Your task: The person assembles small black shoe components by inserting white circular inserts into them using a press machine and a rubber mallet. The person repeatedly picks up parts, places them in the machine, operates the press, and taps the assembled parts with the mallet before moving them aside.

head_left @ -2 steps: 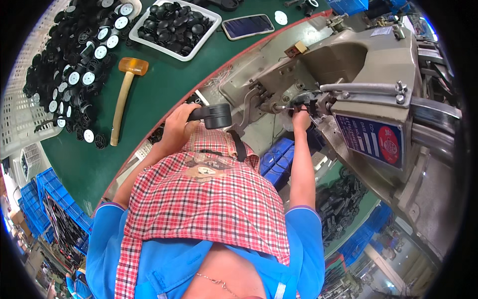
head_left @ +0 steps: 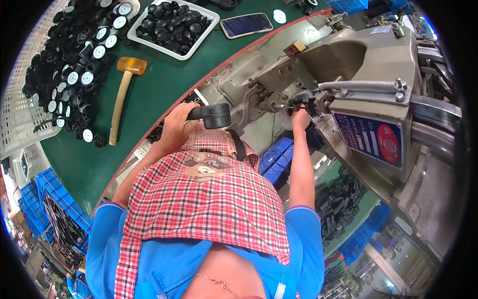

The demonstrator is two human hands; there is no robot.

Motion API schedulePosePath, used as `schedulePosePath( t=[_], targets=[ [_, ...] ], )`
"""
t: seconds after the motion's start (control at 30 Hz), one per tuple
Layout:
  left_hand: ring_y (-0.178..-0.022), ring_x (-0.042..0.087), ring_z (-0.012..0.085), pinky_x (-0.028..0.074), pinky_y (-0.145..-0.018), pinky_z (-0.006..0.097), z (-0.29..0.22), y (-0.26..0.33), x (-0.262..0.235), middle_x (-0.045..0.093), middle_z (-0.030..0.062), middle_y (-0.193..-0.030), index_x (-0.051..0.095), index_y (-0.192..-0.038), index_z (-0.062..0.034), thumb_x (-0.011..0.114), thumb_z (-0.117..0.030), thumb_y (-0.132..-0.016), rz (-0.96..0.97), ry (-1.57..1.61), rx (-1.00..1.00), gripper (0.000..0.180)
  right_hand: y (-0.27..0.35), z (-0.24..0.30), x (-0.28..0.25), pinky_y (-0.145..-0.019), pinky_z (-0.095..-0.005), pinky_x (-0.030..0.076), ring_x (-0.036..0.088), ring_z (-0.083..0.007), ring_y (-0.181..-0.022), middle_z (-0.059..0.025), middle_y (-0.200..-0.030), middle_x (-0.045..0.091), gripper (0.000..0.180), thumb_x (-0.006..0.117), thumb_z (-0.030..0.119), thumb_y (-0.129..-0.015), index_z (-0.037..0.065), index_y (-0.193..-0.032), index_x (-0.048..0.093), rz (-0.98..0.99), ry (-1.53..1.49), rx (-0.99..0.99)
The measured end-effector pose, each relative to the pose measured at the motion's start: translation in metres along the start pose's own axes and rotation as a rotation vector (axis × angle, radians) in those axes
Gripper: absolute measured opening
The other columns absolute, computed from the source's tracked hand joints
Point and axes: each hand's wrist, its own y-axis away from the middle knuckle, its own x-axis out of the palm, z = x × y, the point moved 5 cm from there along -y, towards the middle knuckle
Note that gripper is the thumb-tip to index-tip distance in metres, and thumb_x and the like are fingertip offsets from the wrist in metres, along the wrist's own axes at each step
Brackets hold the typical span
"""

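My left hand (head_left: 177, 124) grips a black round part (head_left: 213, 114) by its stub, just off the edge of the green table (head_left: 149, 99), above my checked apron. My right hand (head_left: 300, 117) reaches up to the head of a beige press machine (head_left: 358, 65) and pinches a small black part (head_left: 303, 102) at its tooling, under a grey metal bar. What the fingertips touch there is partly hidden.
A wooden-handled mallet (head_left: 122, 97) lies on the green table. Left of it is a heap of black and white round parts (head_left: 74, 65). A white tray (head_left: 172, 25) of black parts and a phone (head_left: 246, 24) lie farther back. Blue crates (head_left: 276, 159) sit below the machine.
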Motion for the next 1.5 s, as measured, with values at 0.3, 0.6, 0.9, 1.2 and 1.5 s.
schedulePosePath(
  t=[0.3, 0.6, 0.9, 1.2, 1.5],
  targets=[
    [-0.091, 0.062, 0.0353, 0.05, -0.078, 0.041, -0.017, -0.014, 0.007, 0.063, 0.0178, -0.099, 0.057, -0.112, 0.0002, 0.069, 0.001, -0.073, 0.003, -0.038, 0.109, 0.041, -0.009, -0.003, -0.036, -0.083, -0.0367, 0.052, 0.066, -0.0253, -0.089, -0.0096, -0.103, 0.07, 0.028, 0.069, 0.021, -0.088, 0.005, -0.111, 0.067, 0.172, -0.602, 0.22],
    [-0.091, 0.062, 0.0368, 0.05, -0.078, 0.039, -0.012, -0.005, 0.01, 0.062, 0.0194, -0.101, 0.056, -0.114, 0.0033, 0.066, -0.006, -0.081, 0.067, 0.051, -0.054, 0.036, -0.004, 0.119, -0.148, -0.072, -0.0241, 0.049, 0.062, -0.0108, -0.079, -0.0026, -0.088, 0.067, 0.019, 0.07, 0.02, -0.09, 0.005, -0.103, 0.068, 0.693, -1.598, 0.669],
    [-0.065, 0.051, 0.006, 0.042, -0.058, 0.022, 0.044, 0.021, -0.011, 0.055, -0.0007, -0.074, 0.058, -0.123, 0.0017, 0.049, -0.024, -0.101, 0.138, 0.646, -0.613, 0.035, 0.001, 0.143, -0.168, -0.063, -0.0248, 0.052, 0.066, -0.0135, -0.067, -0.0086, -0.081, 0.07, 0.011, 0.067, 0.009, -0.091, -0.002, -0.09, 0.068, 0.149, -1.24, 0.495],
    [-0.092, 0.065, 0.0367, 0.05, -0.08, 0.042, 0.106, -0.025, -0.09, 0.067, 0.0188, -0.099, 0.057, -0.124, -0.0105, 0.057, -0.036, -0.096, 0.29, -0.455, -0.643, 0.038, 0.008, 0.149, -0.161, -0.062, -0.0297, 0.052, 0.065, -0.0171, -0.067, -0.0076, -0.077, 0.068, 0.022, 0.073, 0.012, -0.085, 0.0, -0.103, 0.071, 0.008, -0.583, -0.058],
    [-0.093, 0.062, 0.0307, 0.052, -0.077, 0.041, 0.128, -0.175, -0.054, 0.061, 0.0086, -0.096, 0.065, -0.093, -0.0079, 0.068, -0.019, -0.082, 0.26, -0.561, -0.146, 0.015, 0.059, 0.165, -0.141, -0.068, -0.032, 0.053, 0.068, -0.0193, -0.07, -0.0136, -0.083, 0.071, 0.033, 0.068, 0.015, -0.087, -0.001, -0.116, 0.066, 0.452, -0.657, 0.135]
  ],
)
